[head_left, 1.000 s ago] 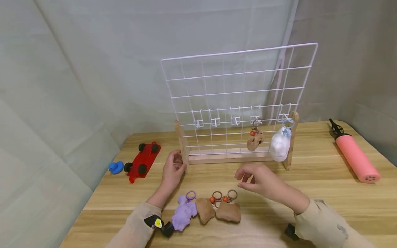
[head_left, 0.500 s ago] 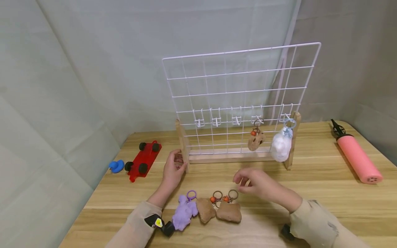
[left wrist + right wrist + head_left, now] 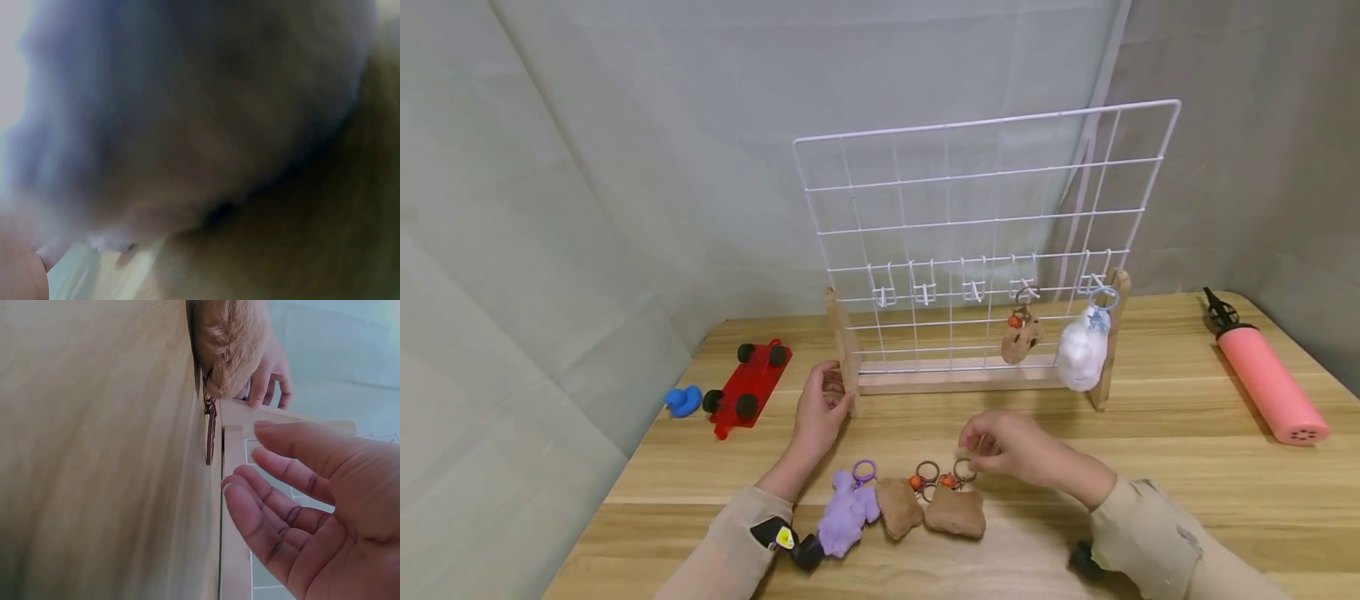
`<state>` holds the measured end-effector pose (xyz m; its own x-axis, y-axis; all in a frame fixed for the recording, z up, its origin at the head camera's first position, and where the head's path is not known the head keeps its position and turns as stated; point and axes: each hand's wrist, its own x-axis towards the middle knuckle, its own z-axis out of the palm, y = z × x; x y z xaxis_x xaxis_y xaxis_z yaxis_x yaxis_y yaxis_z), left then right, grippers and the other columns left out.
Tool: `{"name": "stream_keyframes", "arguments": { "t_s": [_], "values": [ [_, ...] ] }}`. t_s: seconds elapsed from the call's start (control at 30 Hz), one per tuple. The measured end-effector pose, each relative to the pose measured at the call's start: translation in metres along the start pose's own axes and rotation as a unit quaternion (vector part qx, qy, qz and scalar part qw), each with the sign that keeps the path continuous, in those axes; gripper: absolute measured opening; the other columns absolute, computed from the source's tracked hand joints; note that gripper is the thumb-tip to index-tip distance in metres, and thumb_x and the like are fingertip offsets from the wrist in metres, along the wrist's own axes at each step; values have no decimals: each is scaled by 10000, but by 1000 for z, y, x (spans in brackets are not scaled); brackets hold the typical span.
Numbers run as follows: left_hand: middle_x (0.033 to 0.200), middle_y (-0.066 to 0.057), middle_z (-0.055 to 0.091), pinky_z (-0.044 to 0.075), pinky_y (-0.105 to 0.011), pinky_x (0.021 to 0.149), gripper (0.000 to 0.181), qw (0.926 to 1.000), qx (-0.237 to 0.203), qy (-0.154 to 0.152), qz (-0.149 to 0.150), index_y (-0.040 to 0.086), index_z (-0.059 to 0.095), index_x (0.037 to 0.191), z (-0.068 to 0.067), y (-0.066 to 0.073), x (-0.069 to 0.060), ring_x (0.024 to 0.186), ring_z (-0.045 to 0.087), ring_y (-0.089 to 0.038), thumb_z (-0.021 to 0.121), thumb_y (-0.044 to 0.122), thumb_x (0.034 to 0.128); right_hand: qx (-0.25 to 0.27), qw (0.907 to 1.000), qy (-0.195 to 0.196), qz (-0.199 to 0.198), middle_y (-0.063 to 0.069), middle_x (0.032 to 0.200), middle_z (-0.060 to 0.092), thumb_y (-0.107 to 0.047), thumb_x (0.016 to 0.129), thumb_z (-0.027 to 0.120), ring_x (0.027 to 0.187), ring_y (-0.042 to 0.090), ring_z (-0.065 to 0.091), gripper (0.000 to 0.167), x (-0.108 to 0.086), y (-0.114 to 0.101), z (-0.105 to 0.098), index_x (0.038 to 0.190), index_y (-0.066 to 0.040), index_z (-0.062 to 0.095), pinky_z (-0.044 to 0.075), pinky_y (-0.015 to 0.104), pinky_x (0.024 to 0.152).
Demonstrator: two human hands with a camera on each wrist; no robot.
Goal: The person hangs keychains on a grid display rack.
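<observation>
In the head view my left hand [image 3: 820, 410] grips the wooden left leg [image 3: 842, 350] of a white wire grid rack [image 3: 973, 222]. Its thumb lies on the near side, with the fingers partly hidden behind. My right hand [image 3: 1026, 450] hovers loosely bent over the metal ring [image 3: 965, 471] of a brown plush keychain [image 3: 955, 512]. The right wrist view shows a gap between its thumb and fingers, with nothing held. Another brown plush keychain [image 3: 898, 507] and a purple plush keychain [image 3: 844, 525] lie alongside. A blurred dark shape [image 3: 187, 112] fills most of the left wrist view.
A brown plush keychain [image 3: 1022, 342] and a white one [image 3: 1083, 350] hang from hooks on the rack's right half. Several bare hooks [image 3: 924, 293] sit left of them. A red toy car [image 3: 748, 387], blue duck [image 3: 683, 402] and pink pump [image 3: 1270, 383] lie farther out.
My right hand has moved a little left and down, toward the ring of the rightmost brown keychain on the table. My left hand stays on the rack's leg.
</observation>
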<state>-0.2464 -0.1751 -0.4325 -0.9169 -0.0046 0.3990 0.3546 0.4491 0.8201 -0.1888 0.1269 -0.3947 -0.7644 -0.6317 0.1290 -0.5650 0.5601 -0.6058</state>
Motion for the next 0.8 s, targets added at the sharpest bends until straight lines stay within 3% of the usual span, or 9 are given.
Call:
{"name": "stream_keyframes", "arguments": {
  "t_s": [0.37,0.6,0.8],
  "values": [
    [1064,-259,587,493,-176,674,475,10000,-43,24,47,-51,447,1258,-1,-1,0,910,590,-321,638,-92,824,-177,9995,-235,-61,-8,872,628,-96,766,757,737,29,558,193,1,2,5,941,-93,678,491,187,682],
    [980,-226,579,493,-186,638,429,9979,-133,156,609,-38,466,1202,-1,-1,-1,829,579,-229,634,-85,811,-90,9993,-345,65,-22,859,571,-92,759,750,704,-8,496,224,1,5,9,970,-114,679,452,171,647],
    [1059,-257,588,498,-186,680,473,10000,-56,36,-4,-48,449,1254,0,1,-1,910,590,-319,639,-87,823,-140,9991,-348,187,-38,845,544,-96,762,753,685,-26,459,230,0,6,12,972,-146,674,434,173,629]
  ]
}}
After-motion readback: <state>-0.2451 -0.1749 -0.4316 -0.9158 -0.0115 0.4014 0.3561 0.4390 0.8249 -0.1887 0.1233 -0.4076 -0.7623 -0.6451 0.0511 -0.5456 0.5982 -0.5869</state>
